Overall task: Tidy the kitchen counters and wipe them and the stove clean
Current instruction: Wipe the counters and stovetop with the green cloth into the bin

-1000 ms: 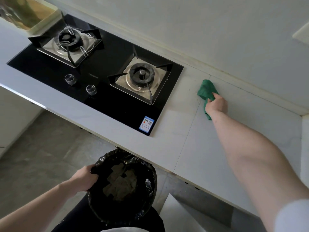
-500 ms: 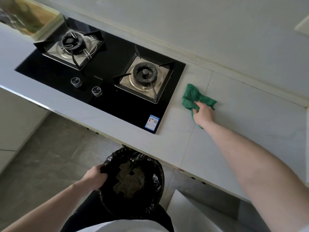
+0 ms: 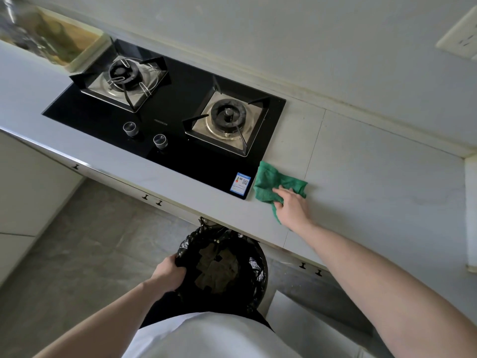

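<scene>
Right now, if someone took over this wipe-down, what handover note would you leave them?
Right hand: fingers pressing the green cloth flat on the counter, just right of the stove by its front corner.
Left hand: gripping the rim of the black-bagged bin, held below the counter edge; scraps show inside.
Done: cannot be judged from this view.
Left: sweep the cloth to the counter edge over the bin, then wipe the stove.
</scene>
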`<state>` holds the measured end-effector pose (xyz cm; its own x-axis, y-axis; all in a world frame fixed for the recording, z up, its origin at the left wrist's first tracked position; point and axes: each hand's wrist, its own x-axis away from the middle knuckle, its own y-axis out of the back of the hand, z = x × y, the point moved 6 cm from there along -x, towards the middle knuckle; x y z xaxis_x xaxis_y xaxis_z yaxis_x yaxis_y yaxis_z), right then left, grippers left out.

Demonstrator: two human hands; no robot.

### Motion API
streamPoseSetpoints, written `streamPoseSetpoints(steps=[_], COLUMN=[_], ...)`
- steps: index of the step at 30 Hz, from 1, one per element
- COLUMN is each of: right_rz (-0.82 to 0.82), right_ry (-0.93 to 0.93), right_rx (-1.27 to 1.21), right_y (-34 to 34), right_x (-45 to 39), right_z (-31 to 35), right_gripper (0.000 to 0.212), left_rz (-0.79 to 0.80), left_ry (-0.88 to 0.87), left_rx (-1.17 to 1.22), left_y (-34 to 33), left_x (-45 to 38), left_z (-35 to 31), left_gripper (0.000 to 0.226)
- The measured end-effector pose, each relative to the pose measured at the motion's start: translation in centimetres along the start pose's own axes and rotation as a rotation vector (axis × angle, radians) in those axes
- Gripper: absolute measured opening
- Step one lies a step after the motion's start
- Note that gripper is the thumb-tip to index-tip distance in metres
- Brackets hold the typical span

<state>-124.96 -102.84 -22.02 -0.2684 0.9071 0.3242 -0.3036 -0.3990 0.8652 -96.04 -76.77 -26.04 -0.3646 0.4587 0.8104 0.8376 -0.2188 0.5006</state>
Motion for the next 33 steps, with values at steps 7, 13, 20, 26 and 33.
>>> streamPoseSetpoints(steps=[7, 13, 20, 26, 33], right_rz=[0.034, 0.116, 0.285, 0.123, -0.270], right_ry=[0.037, 0.070, 0.140, 0.187, 0.105], right_rx=[-0.010, 0.041, 0.019, -0.065, -0.169], right_y=[-1.9, -3.1, -5.0, -0.3, 8.4], right_x=[4.7, 9.1, 14.4, 13.1, 8.7], right_z=[2.3, 5.3, 9.1, 8.9, 4.2], right_gripper=[0.047, 0.045, 0.035, 0.034, 0.009], left_rz=[0.005, 0.007, 0.022, 0.036, 0.046], left_ry=[-0.019, -0.036, -0.051, -0.054, -0.044], left_rx=[0.030, 0.043, 0.051, 0.066, 0.085], left_y=[-0.3, -0.1, 0.2, 0.5, 0.4], left_x=[0.2, 0.2, -0.1, 0.0, 0.0], left_z=[0.1, 0.2, 0.3, 0.4, 0.7], left_gripper=[0.027, 0.028, 0.029, 0.026, 0.027])
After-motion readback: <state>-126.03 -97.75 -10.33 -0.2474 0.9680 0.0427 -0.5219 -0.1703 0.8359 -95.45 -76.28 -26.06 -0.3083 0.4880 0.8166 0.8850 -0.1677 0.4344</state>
